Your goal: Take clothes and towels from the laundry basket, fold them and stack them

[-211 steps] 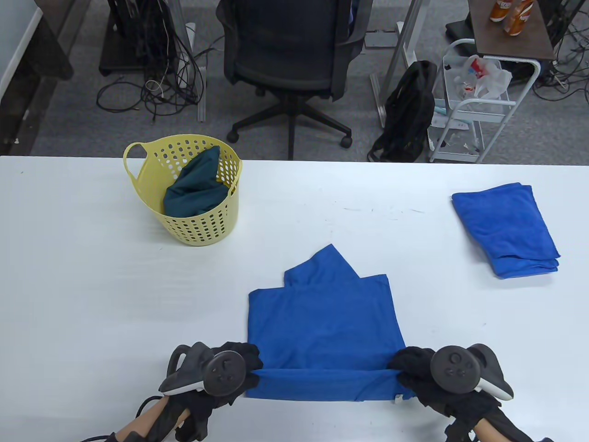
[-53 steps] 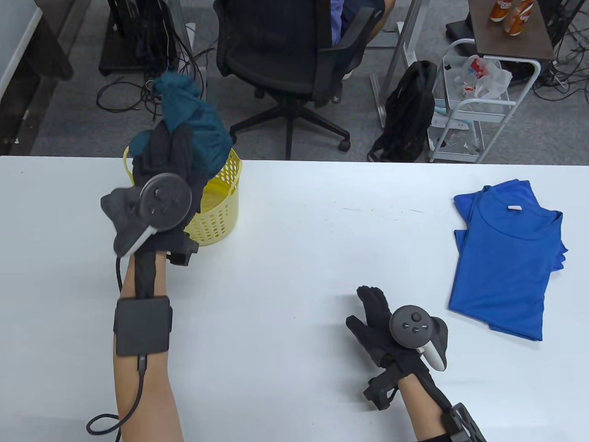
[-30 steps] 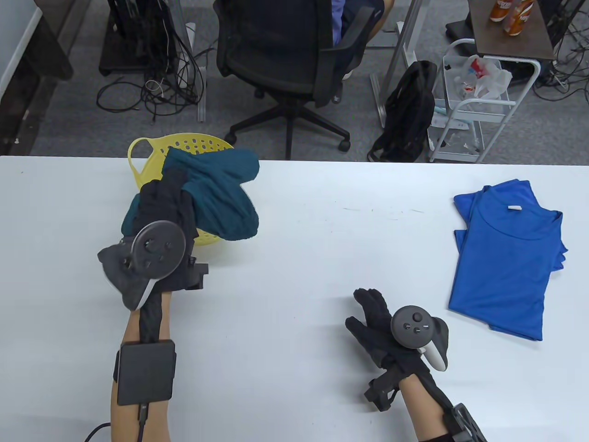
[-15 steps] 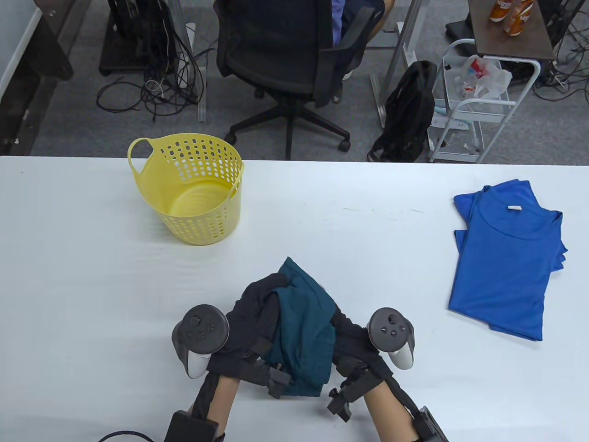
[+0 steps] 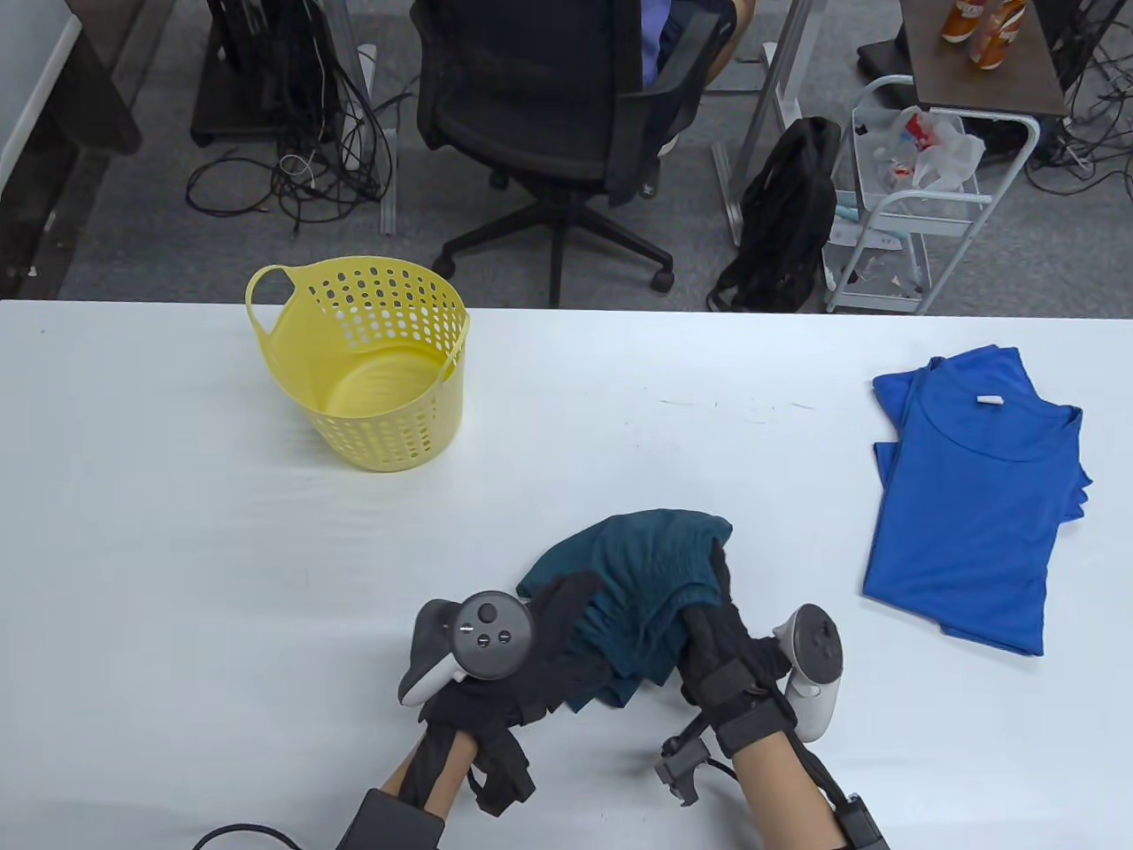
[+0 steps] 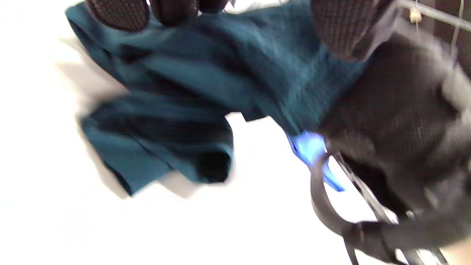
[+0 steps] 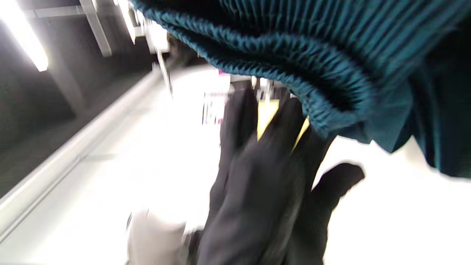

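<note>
no legible text, labels or brands anywhere

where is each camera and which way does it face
Table view: overhead, looking down at the table; both gloved hands bunch the teal garment.
Left wrist view: on the left hand, facing the garment and the right hand.
Right wrist view: under the garment's ribbed hem, facing the left hand.
All share the garment.

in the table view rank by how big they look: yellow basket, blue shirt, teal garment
1. Blue shirt, largest.
2. Yellow basket and teal garment: too close to rank. The garment is bunched, lifted nearer the camera, and partly hidden by the left hand and right hand.
</note>
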`<state>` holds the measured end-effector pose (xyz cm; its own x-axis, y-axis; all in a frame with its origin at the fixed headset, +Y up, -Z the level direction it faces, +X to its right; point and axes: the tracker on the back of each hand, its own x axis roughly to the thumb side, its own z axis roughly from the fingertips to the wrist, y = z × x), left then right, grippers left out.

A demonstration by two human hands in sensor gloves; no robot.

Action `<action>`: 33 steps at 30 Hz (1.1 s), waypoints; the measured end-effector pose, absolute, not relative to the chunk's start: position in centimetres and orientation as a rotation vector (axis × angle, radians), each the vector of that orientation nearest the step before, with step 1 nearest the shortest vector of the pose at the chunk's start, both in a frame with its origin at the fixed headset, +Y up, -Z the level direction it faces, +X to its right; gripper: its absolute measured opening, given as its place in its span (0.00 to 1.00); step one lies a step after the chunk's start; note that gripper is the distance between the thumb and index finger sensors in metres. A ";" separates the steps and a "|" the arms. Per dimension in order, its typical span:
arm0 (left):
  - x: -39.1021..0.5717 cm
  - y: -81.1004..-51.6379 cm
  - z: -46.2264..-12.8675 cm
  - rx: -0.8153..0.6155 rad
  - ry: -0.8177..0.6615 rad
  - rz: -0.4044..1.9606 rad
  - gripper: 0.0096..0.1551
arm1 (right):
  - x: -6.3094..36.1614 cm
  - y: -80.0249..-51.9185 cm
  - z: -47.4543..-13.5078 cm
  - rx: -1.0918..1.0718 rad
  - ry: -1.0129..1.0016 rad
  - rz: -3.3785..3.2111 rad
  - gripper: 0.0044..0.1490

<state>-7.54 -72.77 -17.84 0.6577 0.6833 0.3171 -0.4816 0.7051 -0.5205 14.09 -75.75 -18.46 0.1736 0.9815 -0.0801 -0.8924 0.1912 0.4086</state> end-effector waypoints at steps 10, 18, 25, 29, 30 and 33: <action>-7.1 -72.9 -16.7 -0.306 -0.530 0.653 0.74 | 10.9 -75.1 -17.0 0.579 0.572 1.282 0.48; -7.9 -73.0 -17.1 -0.224 -0.495 0.606 0.57 | 10.9 -75.5 -17.2 0.555 0.585 1.309 0.48; -12.2 -71.1 -18.4 -0.054 -0.307 0.645 0.31 | 13.9 -73.8 -18.1 0.286 0.134 1.815 0.31; -13.9 -69.6 -18.5 0.001 -0.331 0.651 0.39 | 14.4 -72.1 -18.1 0.475 -0.096 2.403 0.36; -14.1 -69.0 -18.4 -0.011 -0.368 0.587 0.41 | 14.3 -71.6 -17.9 0.520 -0.198 2.577 0.39; -15.0 -67.6 -18.1 -0.021 -0.380 0.375 0.36 | 15.2 -70.8 -17.7 0.506 -0.348 2.714 0.36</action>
